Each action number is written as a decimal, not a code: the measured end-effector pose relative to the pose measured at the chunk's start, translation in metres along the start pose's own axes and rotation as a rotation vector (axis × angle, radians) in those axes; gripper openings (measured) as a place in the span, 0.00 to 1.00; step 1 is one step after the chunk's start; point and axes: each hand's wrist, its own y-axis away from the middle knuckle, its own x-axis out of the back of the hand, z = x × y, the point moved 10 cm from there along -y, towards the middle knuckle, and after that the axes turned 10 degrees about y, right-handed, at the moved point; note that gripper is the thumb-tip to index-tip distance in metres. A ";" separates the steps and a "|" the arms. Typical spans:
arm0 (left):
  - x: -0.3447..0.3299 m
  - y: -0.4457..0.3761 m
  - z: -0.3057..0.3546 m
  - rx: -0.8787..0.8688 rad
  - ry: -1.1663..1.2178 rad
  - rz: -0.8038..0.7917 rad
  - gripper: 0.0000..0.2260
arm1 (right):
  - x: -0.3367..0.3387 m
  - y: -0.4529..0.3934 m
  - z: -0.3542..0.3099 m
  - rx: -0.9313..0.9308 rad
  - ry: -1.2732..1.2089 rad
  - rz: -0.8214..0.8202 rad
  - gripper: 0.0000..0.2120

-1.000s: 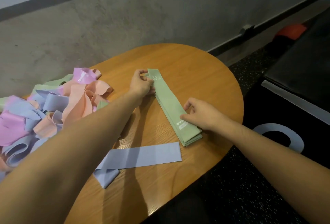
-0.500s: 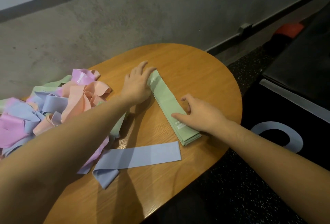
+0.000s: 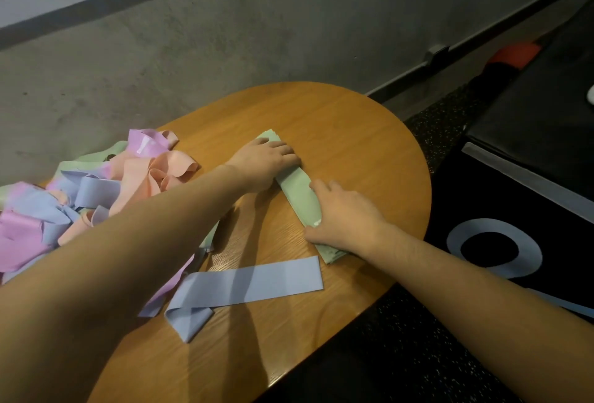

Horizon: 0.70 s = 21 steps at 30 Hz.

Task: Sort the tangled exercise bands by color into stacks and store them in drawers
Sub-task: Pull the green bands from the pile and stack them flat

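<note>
We are seeing a stack of bands (image 3: 297, 195) lying on the counter (image 3: 353, 132), our left hand (image 3: 266, 161) resting on its far end and our right hand (image 3: 345, 216) on its near end. A tangled pile (image 3: 90, 190) is sitting at the left, and a single band (image 3: 250, 283) is lying in front of the stack.

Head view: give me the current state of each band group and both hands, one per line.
green band stack: lying flat on the table, both hands on it
left hand: palm down, pressing the stack's far end
right hand: fingers flat on the stack's near end
blue band: laid out flat, near end folded, untouched
tangled pile: pink, peach, blue and green bands, unsorted at the table's left
</note>
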 end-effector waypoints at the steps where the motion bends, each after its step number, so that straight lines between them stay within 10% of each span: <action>1: 0.000 0.000 0.000 0.006 0.000 0.000 0.29 | 0.000 0.000 0.000 0.000 -0.003 -0.003 0.36; 21: 0.014 0.008 0.008 0.110 0.032 -0.027 0.33 | -0.004 0.005 -0.007 -0.021 0.067 -0.053 0.36</action>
